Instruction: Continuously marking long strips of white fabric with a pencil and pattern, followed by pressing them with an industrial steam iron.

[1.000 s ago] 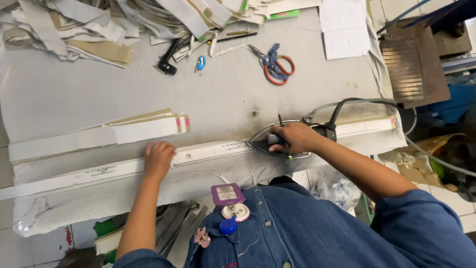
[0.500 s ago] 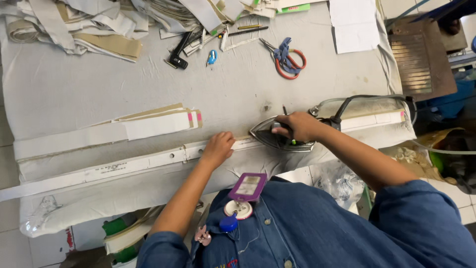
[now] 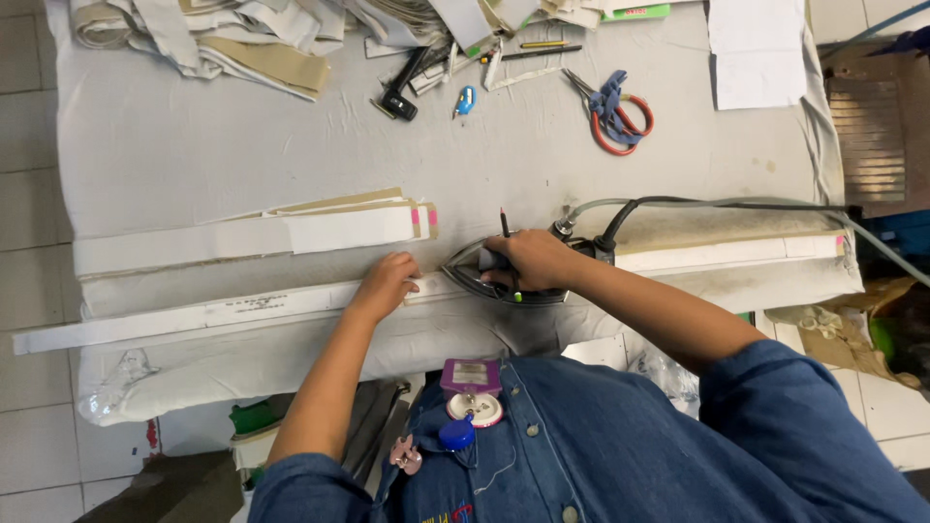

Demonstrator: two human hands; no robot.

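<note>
While your right hand (image 3: 531, 260) grips the iron (image 3: 504, 276) at frame centre | your left hand (image 3: 386, 284) lies flat, released, on the white strip (image 3: 213, 312) | table (image 3: 194, 145) beneath.

Iron (image 3: 504, 276) on strip (image 3: 242, 310), scissors (image 3: 615, 111) behind.

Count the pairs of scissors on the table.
1. The scissors with red and blue handles lie at the far side of the table, beyond the iron under the right hand. More could be hidden under the fabric pile at the far edge.
</note>
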